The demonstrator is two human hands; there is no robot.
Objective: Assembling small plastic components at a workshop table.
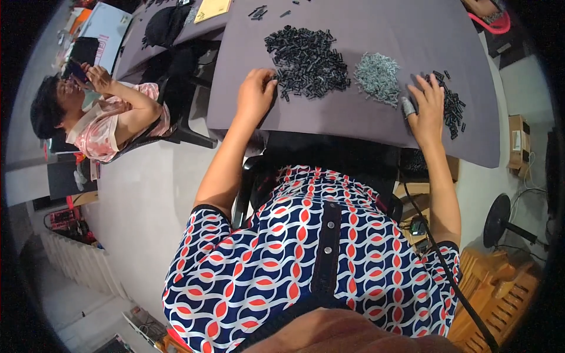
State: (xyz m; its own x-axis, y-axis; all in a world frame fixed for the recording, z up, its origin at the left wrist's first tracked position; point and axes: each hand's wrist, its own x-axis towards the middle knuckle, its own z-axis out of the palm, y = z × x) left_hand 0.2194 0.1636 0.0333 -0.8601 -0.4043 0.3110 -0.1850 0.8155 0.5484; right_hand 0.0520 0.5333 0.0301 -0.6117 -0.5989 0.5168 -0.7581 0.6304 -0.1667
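Note:
A heap of small black tube-shaped pieces (309,62) lies on the grey-covered table (347,120). My left hand (255,97) is at the heap's left edge, its fingers bent in toward the thumb. Whatever may be between those fingertips is too small to make out. To the right of the black heap is a pile of small silvery pieces (378,79). My right hand (428,112) lies with spread fingers between that pile and a smaller group of black pieces (453,109), partly covering it. A grey wrap (408,106) covers my right thumb.
A few loose black pieces (257,12) lie near the far left of the table. At left, a seated person (115,112) holds a dark phone-like object. A black fan (498,219), a cardboard box (518,144) and a wooden chair (500,300) stand at right. A black cable (441,259) runs past my right arm.

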